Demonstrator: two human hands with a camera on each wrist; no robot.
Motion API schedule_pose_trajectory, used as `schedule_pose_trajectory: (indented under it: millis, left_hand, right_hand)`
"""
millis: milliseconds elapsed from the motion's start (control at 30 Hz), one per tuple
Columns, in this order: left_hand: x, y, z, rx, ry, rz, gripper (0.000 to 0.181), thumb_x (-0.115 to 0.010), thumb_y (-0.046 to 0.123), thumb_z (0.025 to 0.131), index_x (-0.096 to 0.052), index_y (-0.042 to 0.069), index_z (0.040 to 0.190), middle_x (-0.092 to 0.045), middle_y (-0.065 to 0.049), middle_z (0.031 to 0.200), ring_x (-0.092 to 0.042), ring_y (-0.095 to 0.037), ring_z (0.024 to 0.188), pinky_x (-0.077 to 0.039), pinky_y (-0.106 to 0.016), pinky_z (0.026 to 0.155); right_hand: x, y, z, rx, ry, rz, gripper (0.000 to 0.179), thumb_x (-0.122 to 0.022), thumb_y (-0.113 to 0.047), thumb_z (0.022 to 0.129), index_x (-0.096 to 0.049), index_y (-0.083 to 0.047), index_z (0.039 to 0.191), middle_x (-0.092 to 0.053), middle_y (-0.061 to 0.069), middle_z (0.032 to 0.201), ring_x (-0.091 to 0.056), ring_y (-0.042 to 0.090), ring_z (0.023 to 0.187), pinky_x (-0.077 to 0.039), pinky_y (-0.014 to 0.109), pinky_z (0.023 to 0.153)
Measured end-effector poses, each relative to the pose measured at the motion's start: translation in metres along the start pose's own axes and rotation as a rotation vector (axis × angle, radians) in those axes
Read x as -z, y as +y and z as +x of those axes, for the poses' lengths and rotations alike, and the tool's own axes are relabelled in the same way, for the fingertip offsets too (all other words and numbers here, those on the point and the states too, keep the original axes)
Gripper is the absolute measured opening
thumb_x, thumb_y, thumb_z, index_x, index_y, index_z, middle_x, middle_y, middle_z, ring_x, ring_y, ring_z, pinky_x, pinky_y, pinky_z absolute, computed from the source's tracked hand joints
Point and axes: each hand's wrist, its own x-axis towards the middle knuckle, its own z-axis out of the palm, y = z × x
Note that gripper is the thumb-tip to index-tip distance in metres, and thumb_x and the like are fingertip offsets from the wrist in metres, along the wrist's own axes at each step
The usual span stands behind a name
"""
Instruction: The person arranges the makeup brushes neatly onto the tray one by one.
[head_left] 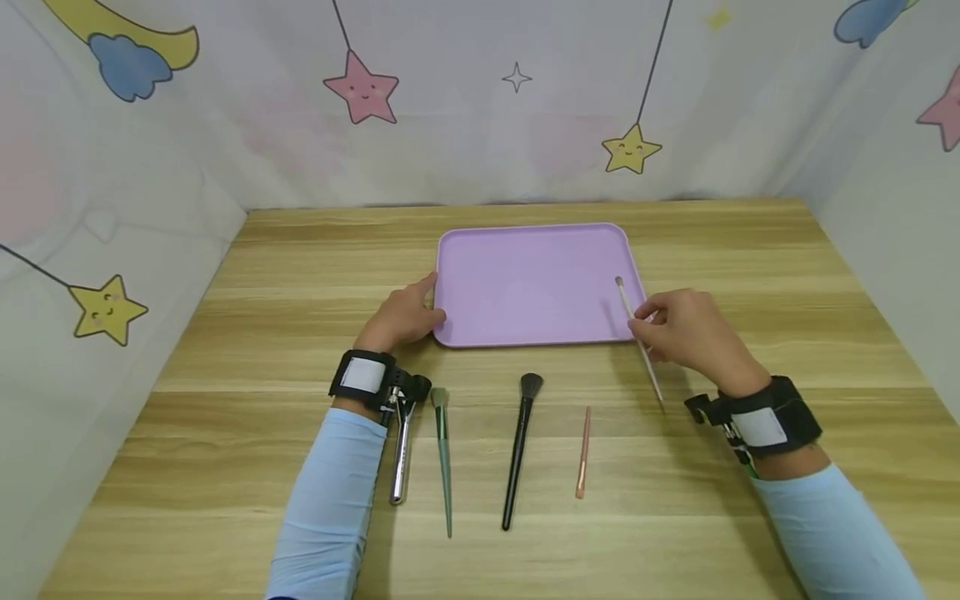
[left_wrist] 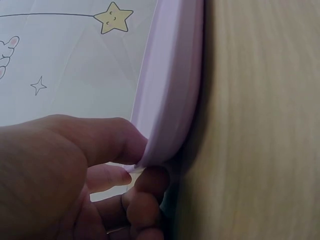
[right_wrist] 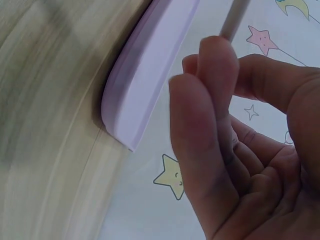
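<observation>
Thin brush (head_left: pixel 639 337) w/ pale handle is pinched in the right hand (head_left: pixel 686 333), held slanted above the near-right corner of the purple tray (head_left: pixel 525 283); its small tip points far, over the tray's right side, handle end trails near, over the table (head_left: pixel 262 275). In the right wrist view the fingers (right_wrist: pixel 210 115) are curled tight together w/ the thumb, clamping the handle (right_wrist: pixel 234 19); tray edge (right_wrist: pixel 145 80) sits just beside.

Left hand (head_left: pixel 401 318) is at the tray's near-left corner. Left wrist view: thumb on top of the rim (left_wrist: pixel 170 100), fingertips (left_wrist: pixel 150 185) tucked under it, so the corner is pinched btw them.

Tray lies flat, centre-far on the wooden table.

Near side of the table, a row left to right: chrome eyelash curler (head_left: pixel 400 454), partly under the left wrist strap; green-handled brush (head_left: pixel 443 450); black powder brush (head_left: pixel 519 450), bristles pointing far; small pink brush (head_left: pixel 582 452). All lie roughly parallel, apart from each other, near the tray but not touching it.

Both wrists wear black straps w/ cams; sleeves light blue. Backdrop: white cloth w/ stars, clouds, moon.
</observation>
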Motion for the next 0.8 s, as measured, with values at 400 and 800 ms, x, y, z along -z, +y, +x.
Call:
schedule_pose_trajectory:
  millis: [400,800]
  left_hand:
    - [-0.001,0.0,0.002,-0.002,0.002,0.008,0.076,-0.055,0.022,0.096,-0.019,0.008,0.162,-0.057,-0.022,0.128,-0.043,-0.023,0.068,-0.04,-0.037,0.075]
    - [-0.002,-0.003,0.003,0.005,0.011,0.009,0.075,-0.055,0.022,0.097,-0.02,0.01,0.162,-0.048,-0.014,0.08,-0.034,-0.016,0.054,-0.037,-0.034,0.063]
  right_hand:
    - [0.003,0.01,0.015,-0.063,0.02,0.024,0.03,-0.066,-0.019,0.094,-0.07,0.008,0.108,-0.071,0.01,0.076,-0.069,0.023,0.058,-0.05,0.032,0.051]
    - [0.0,0.013,0.033,-0.084,0.024,0.069,0.032,-0.066,-0.02,0.096,-0.069,0.009,0.11,-0.07,0.011,0.076,-0.067,0.02,0.056,-0.052,0.029,0.051]
